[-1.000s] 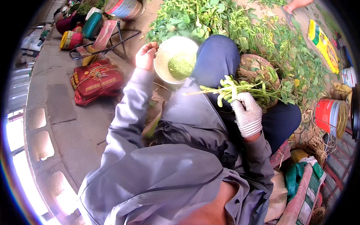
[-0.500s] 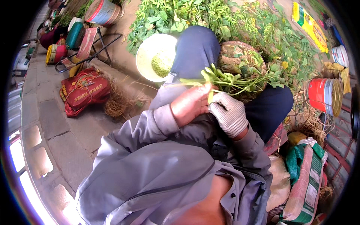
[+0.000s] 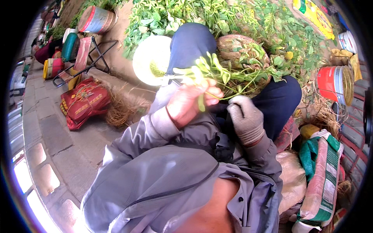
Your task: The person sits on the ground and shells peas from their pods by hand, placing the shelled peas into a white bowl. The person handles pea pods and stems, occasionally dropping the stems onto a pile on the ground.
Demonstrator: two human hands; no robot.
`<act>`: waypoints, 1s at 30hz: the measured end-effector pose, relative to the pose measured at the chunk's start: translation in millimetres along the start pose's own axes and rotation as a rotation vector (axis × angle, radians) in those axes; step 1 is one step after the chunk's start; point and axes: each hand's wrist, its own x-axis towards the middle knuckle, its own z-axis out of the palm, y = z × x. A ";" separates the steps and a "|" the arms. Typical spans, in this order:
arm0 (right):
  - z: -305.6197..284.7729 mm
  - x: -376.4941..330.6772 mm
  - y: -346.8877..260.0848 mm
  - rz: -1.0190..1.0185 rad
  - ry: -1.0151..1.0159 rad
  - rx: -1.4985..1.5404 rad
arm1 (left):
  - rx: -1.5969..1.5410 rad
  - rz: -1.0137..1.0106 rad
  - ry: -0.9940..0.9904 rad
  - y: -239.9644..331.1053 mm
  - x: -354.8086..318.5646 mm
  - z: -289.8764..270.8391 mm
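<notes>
My bare left hand (image 3: 185, 101) is closed around a green bean stem with several plump pods (image 3: 211, 70) above my lap. One pod hangs below its fingers. Close by on the right, my right hand (image 3: 246, 118), in a pale knitted glove, is curled into a fist at the bend of the same stem; its fingertips are hidden. Past my left hand stands a white bucket (image 3: 142, 58) with shelled or small green pieces inside, partly covered by my knee. Between my knees, a round basket-like container (image 3: 229, 42) holds leaves and stems.
A heap of leafy bean plants (image 3: 256, 23) spreads ahead. On the left lie a red bag (image 3: 87, 101) and a folding stool (image 3: 99, 54). To the right are a red bucket (image 3: 327, 83), dry straw and a pink-and-green sack (image 3: 320, 182).
My hands have drawn apart, the gloved one moving slightly right and the left one slightly left. The pods have risen a little. The whole view has shifted slightly.
</notes>
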 end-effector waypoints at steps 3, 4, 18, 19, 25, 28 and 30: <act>-6.1 0.9 4.5 0.201 0.010 -0.135 | -0.008 0.014 -0.034 -3.1 -1.8 -0.2; -0.3 1.5 11.8 0.167 -0.044 -0.227 | -0.005 0.014 -0.040 -2.6 -2.5 -0.1; 3.9 1.6 17.4 -0.085 0.009 -0.244 | 0.006 -0.017 0.028 2.5 -7.1 1.0; 2.2 1.9 16.3 -0.060 0.035 -0.198 | 0.018 -0.017 0.005 3.0 -7.0 1.5; -0.5 6.4 5.6 -0.051 0.041 -0.032 | 0.102 -0.031 0.027 -6.7 -3.3 5.8; 9.8 3.7 2.4 -0.098 0.002 -0.037 | -0.031 -0.079 0.006 -10.7 5.0 21.5; 15.0 2.2 -0.9 -0.111 0.005 0.019 | -0.102 -0.137 0.002 -12.7 10.7 19.5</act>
